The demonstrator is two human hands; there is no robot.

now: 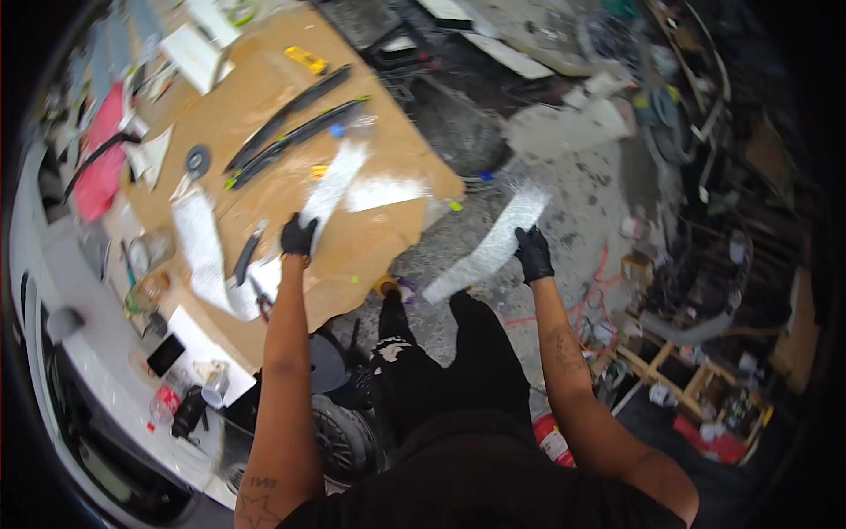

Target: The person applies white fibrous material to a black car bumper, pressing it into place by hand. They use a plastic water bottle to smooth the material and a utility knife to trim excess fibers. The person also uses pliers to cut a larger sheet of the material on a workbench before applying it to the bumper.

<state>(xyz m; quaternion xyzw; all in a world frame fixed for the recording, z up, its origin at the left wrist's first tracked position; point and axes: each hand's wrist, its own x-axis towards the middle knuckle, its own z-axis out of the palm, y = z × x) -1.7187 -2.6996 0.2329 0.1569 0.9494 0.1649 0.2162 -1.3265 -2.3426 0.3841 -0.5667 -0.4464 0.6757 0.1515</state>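
Note:
My left hand (299, 234), in a black glove, grips a white fibrous strip (338, 176) over the brown cardboard board (388, 238). My right hand (534, 254), also gloved in black, is closed on a second white strip (476, 257), held over the grey floor right of the board. Left of my left hand lie a dark-handled tool (249, 253), pliers (263, 302) and a bent white strip (198, 238). Farther up the board are two long black pieces (282, 119) (300, 141), a dark tape roll (197, 160) and a yellow item (306, 59).
A white car (66, 379) fills the left edge, with a phone (166, 355), bottle (166, 404) and cups near it. A wheel (344, 441) sits below the board. The concrete floor (573, 212) has a red hose (597, 280); wooden crates (679, 375) and clutter line the right.

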